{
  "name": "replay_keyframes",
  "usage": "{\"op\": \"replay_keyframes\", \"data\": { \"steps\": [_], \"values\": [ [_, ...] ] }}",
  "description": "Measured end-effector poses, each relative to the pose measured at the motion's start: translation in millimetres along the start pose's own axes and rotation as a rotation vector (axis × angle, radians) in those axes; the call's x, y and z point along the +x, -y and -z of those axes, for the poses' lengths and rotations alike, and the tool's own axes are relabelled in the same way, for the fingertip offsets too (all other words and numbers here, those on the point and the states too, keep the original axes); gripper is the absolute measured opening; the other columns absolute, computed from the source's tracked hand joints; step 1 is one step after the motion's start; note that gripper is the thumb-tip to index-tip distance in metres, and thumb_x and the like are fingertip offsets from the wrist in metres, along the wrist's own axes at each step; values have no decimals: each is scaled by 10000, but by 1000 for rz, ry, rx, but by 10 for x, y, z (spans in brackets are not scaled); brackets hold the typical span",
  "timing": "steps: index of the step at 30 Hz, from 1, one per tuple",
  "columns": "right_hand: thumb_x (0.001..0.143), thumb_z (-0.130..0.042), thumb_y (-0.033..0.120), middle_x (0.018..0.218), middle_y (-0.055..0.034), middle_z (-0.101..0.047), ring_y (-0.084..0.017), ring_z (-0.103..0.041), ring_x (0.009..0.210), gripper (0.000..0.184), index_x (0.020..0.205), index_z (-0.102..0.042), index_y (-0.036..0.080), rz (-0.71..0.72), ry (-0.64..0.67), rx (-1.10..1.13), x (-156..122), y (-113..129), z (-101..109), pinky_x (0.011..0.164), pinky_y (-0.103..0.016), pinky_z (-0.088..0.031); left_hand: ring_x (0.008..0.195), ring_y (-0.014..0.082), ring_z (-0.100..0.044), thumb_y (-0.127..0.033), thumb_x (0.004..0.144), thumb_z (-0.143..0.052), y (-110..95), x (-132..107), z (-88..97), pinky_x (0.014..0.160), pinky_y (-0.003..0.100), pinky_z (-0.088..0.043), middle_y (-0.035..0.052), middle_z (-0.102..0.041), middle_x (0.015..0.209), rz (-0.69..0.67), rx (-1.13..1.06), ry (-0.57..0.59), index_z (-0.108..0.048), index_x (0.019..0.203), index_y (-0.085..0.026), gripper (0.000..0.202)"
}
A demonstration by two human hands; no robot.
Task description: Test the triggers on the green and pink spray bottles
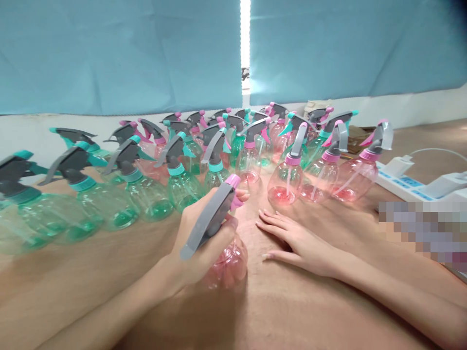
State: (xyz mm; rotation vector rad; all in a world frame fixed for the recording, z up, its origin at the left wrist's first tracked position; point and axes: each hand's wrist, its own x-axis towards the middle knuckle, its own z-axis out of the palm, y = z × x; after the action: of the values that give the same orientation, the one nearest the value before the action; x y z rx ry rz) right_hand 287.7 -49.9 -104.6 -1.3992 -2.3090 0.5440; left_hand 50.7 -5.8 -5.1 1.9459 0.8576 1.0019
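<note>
My left hand is wrapped round the neck of a pink spray bottle with a grey and pink trigger head. The bottle stands upright or nearly so, low over the wooden table, and its collar is hidden by my fingers. To its right, my right hand lies flat on the table, fingers stretched out, holding nothing. Just beyond those fingertips stands another pink spray bottle with a straw inside. Nearest to my left hand on the far side is a green spray bottle.
Green spray bottles line the left, with several mixed pink and green ones behind. More pink bottles stand at the right. Beyond them a white power strip holds plugged-in adapters. A blue curtain hangs at the back.
</note>
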Motion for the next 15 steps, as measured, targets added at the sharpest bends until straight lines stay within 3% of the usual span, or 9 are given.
{"op": "replay_keyframes", "data": {
  "steps": [4,9,15],
  "values": [
    [890,-534,599,1547,-134,-325,-318,-258,1439,717,1470,-401,200,0,3,-6,2,-5,-5,1163,-552,-232,644,162,-525,-221,766,-602,15,-23,-6,660,297,-493,-4,-599,758,-9,16,-27,-654,1050,-246,289],
    [889,-545,589,1547,-120,-330,-319,-262,1438,705,1475,-393,228,8,-9,8,2,-14,-10,1161,-554,-237,722,172,-580,-230,781,-602,41,-54,-2,752,307,-504,-3,-634,808,16,15,-38,-650,1048,-260,273],
    [892,-526,604,1551,-129,-317,-316,-253,1441,717,1471,-398,201,-10,20,-2,3,-5,7,1162,-553,-237,679,159,-567,-223,780,-602,28,-30,12,729,299,-510,-4,-618,805,-18,11,-14,-645,1063,-244,286]
  ]
}}
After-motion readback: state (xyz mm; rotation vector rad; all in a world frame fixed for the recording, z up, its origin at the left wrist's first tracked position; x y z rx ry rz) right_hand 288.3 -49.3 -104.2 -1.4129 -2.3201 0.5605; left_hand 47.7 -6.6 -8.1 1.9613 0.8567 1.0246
